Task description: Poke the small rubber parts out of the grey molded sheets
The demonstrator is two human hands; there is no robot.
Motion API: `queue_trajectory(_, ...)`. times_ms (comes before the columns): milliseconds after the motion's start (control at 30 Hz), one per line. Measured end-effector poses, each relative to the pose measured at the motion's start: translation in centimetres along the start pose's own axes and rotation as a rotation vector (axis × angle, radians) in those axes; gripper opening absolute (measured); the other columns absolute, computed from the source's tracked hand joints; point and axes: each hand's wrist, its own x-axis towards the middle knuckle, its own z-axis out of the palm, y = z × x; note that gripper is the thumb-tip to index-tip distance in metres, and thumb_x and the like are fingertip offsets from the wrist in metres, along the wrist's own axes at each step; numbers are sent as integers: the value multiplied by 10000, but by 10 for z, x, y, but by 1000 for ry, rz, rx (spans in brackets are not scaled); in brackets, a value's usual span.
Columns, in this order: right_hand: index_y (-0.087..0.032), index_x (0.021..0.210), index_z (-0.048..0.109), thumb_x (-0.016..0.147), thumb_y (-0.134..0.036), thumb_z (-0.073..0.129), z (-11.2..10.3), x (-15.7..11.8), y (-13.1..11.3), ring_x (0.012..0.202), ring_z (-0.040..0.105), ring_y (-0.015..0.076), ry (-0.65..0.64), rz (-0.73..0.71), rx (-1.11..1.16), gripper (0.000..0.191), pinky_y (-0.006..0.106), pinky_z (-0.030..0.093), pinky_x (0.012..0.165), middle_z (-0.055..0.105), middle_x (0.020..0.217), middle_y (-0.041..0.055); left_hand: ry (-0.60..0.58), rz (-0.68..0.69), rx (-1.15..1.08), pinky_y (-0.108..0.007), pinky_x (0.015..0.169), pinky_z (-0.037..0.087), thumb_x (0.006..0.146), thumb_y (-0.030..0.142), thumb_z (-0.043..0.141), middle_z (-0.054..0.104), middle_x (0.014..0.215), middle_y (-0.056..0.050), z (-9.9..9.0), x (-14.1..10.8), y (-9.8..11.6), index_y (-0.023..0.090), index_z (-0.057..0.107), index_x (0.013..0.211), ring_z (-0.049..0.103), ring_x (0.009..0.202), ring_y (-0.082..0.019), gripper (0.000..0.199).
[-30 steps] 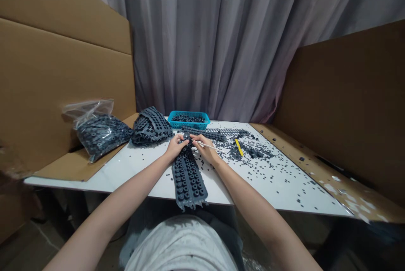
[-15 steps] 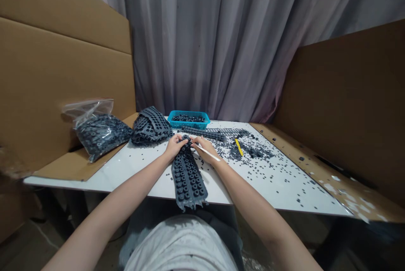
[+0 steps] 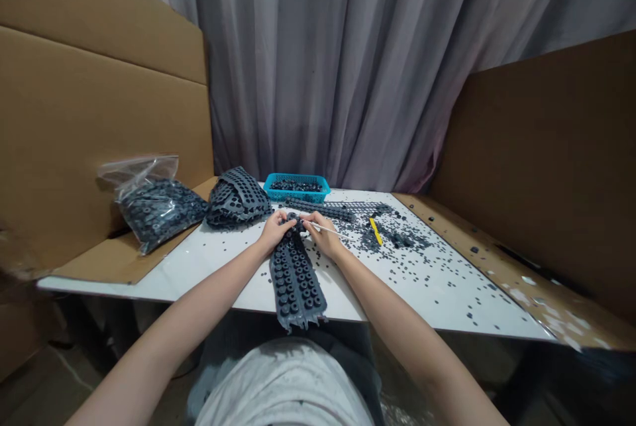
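Observation:
A dark rubber sheet [image 3: 299, 280] with rows of round, holed knobs runs from my hands toward me, its ragged near end hanging over the table edge. My left hand [image 3: 275, 228] is closed on the sheet's far end, which bends up between thumb and fingers. Pinched in my right hand [image 3: 322, 234] is a thin white stick [image 3: 328, 230], its front end at the knobs by my left thumb. My fingers hide the exact spot where the stick meets the rubber.
Behind my hands stands a blue basket [image 3: 297, 188] of dark pieces. To the left are a folded perforated sheet [image 3: 238, 199] and a clear bag [image 3: 161, 207] of rubber parts. Small dark bits and a yellow tool [image 3: 375, 231] lie on the right. Cardboard walls [image 3: 541, 167] flank the table.
The white stick has swung in my right hand, its rear end now higher and farther right. My right hand has turned slightly; my left hand and the sheet stay put.

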Motion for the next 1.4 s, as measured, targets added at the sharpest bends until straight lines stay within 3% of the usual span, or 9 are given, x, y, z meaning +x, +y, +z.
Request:
queue_trajectory(300, -210, 879, 555, 909, -318, 446, 6, 2, 3, 806, 649, 209, 66, 23, -78, 156, 315, 471, 731, 705, 954, 73, -9, 13, 34, -389, 776, 534, 903, 299, 569, 598, 1109, -77, -1, 2, -2, 147, 560, 1142, 615, 919, -195, 283)
queue_trajectory(667, -209, 863, 545, 906, -325, 420, 21, 4, 6, 865, 589, 244, 153, 59, -174, 177, 352, 447, 784, 665, 916, 87, -1, 16, 21, -380, 763, 538, 905, 300, 566, 601, 1100, -75, 0, 3, -3, 146, 560, 1140, 618, 905, -190, 281)
queue_trajectory(833, -185, 916, 533, 907, -353, 378, 8, 3, 15, 841, 618, 262, 283, 168, -169, 229, 355, 448, 742, 671, 925, 120, 14, -9, 12, -390, 777, 534, 904, 300, 567, 596, 1117, -79, -1, 3, 0, 148, 558, 1147, 614, 925, -197, 287)
queue_trajectory(1033, -206, 819, 522, 893, -427, 399, -6, 2, 10, 776, 624, 228, 381, 245, -134, 263, 301, 428, 688, 675, 845, 68, 20, -64, -51, -400, 791, 530, 904, 301, 567, 589, 1136, -82, 1, 2, 1, 150, 552, 1160, 610, 944, -204, 297)
queue_trajectory(1267, -209, 772, 519, 873, -445, 437, -10, 3, 7, 563, 540, 200, 451, 310, -124, 269, 285, 374, 587, 586, 603, 2, -17, -199, -153, -402, 791, 530, 908, 313, 559, 585, 1146, -85, -2, 6, 6, 153, 546, 1172, 609, 948, -206, 309)
queue_trajectory(1400, -200, 840, 554, 891, -452, 435, -12, 4, -2, 642, 603, 203, 408, 253, -59, 284, 295, 428, 630, 675, 741, 38, -69, -249, -212, -394, 779, 534, 909, 305, 557, 586, 1140, -85, -7, 5, 14, 154, 536, 1182, 614, 931, -202, 313)
